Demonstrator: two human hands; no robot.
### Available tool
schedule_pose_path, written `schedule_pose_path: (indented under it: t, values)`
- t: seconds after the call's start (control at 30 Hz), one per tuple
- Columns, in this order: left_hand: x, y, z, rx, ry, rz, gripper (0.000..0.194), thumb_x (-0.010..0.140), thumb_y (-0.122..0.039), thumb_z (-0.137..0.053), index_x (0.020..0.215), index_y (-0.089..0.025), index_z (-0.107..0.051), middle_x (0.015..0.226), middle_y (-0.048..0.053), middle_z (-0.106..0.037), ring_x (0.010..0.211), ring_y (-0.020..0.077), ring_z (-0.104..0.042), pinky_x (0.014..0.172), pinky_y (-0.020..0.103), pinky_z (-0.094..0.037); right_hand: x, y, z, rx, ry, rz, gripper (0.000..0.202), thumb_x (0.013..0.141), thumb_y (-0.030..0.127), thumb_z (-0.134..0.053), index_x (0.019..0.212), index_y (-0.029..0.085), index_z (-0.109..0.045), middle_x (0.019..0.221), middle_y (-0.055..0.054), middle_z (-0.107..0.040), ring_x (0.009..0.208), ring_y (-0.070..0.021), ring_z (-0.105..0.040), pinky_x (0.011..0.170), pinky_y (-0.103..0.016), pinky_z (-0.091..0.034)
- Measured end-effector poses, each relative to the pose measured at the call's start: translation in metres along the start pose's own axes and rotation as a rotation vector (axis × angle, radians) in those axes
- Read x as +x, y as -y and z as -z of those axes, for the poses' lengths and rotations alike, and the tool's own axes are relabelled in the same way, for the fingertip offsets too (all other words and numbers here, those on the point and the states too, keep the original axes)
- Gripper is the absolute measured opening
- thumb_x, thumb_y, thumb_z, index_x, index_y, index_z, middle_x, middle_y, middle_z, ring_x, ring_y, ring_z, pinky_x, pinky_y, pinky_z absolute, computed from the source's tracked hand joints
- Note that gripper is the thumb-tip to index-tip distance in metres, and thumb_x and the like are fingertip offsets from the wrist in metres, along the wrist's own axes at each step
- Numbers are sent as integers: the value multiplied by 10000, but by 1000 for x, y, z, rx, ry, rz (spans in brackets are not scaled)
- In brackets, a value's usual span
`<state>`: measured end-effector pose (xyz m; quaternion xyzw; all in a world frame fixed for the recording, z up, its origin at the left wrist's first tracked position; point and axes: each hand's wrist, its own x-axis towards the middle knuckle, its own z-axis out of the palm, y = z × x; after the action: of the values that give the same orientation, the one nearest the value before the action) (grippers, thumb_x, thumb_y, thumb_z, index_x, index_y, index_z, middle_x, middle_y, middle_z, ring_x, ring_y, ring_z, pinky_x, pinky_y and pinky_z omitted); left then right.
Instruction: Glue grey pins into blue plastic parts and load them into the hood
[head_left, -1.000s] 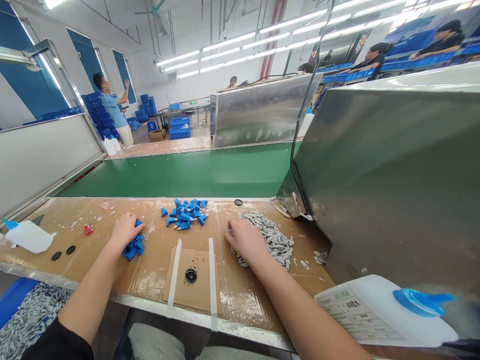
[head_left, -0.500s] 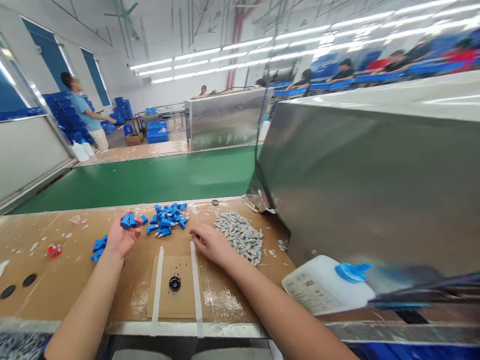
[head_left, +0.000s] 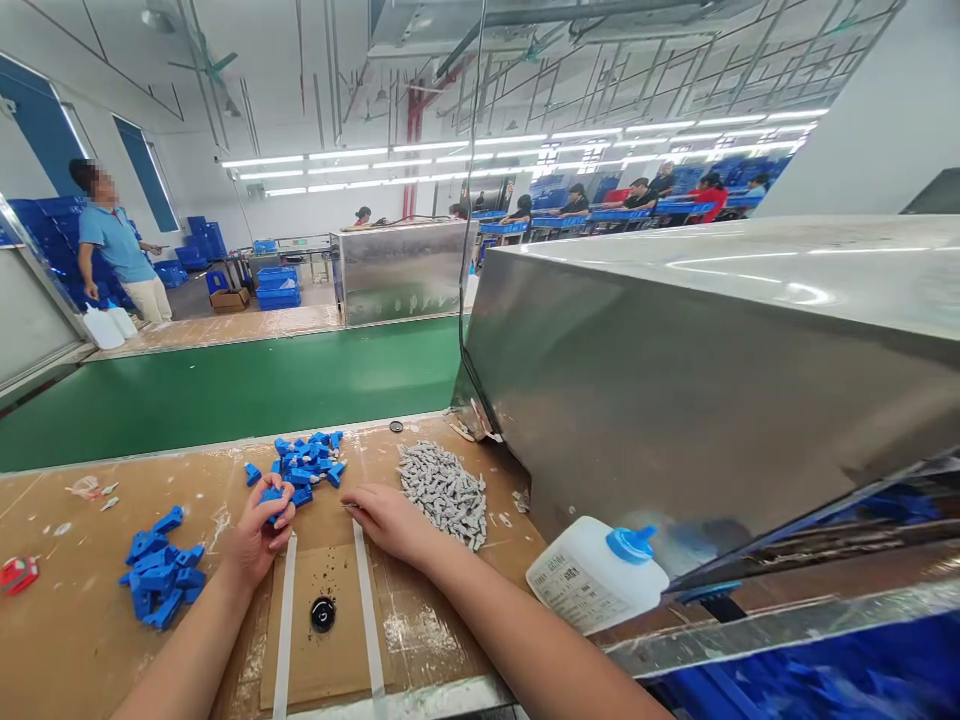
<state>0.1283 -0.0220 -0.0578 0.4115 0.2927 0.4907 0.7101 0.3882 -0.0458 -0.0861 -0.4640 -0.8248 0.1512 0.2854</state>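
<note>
My left hand [head_left: 259,535] is curled around blue plastic pieces [head_left: 273,496]; how many, I cannot tell. It is just in front of a heap of similar blue plastic pieces [head_left: 304,462], some with pale tips. My right hand [head_left: 394,522] is pinched, palm down, left of a pile of small grey pointed pieces [head_left: 442,490]. A tiny thing seems to show at its fingertips, too small to name. Between my forearms, a small round black dish [head_left: 323,614] with dark liquid sits on a cardboard sheet [head_left: 300,665] taped down with white strips.
A second blue heap [head_left: 161,572] lies left of my left forearm. A red piece [head_left: 19,575] is at the far left. Behind the bench runs a green conveyor belt [head_left: 247,385]. At right stand a metal housing [head_left: 637,400] and a tilted white bottle [head_left: 592,580]. A person [head_left: 116,240] stands beyond.
My left hand has moved right, away from the left blue heap, and its fingers have closed over the blue pieces. My right hand stays near the grey pile. The camera view has shifted.
</note>
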Motion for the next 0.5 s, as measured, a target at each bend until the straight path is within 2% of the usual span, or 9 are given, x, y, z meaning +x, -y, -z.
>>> schedule_pose_path:
  t: [0.17, 0.27, 0.37, 0.5]
  values:
    - [3, 4, 2, -37, 18, -32, 432, 765, -226, -768, 1114, -236, -514, 963, -5, -496, 580, 62, -411, 387, 130, -344, -1, 0, -1, 26, -14, -15, 224, 1052, 221, -554, 1203, 180, -715, 1180, -111, -788, 1118, -244, -738, 979, -364, -557]
    - [5, 3, 4, -107, 16, -5, 425, 774, -281, -744, 1141, -216, -540, 955, 14, -520, 598, 85, -452, 398, 153, -374, -1, 0, -2, 29, -23, -11, 219, 1040, 213, -568, 1199, 184, -717, 1182, -108, -787, 1117, -243, -738, 978, -364, -557]
    - [7, 2, 5, -144, 26, 24, 365, 810, -372, -733, 1076, -206, -547, 919, 15, -534, 554, 84, -439, 382, 160, -342, -2, 1, -2, 20, -12, 7, 219, 1037, 207, -566, 1192, 183, -718, 1171, -108, -787, 1112, -247, -739, 971, -369, -561]
    - [10, 5, 4, -86, -21, -7, 346, 892, -477, -707, 920, -207, -492, 842, -17, -550, 425, 37, -331, 360, 154, -256, -2, 0, -2, 6, -1, 24, 225, 1052, 228, -553, 1199, 184, -718, 1149, -109, -792, 1100, -245, -743, 960, -363, -564]
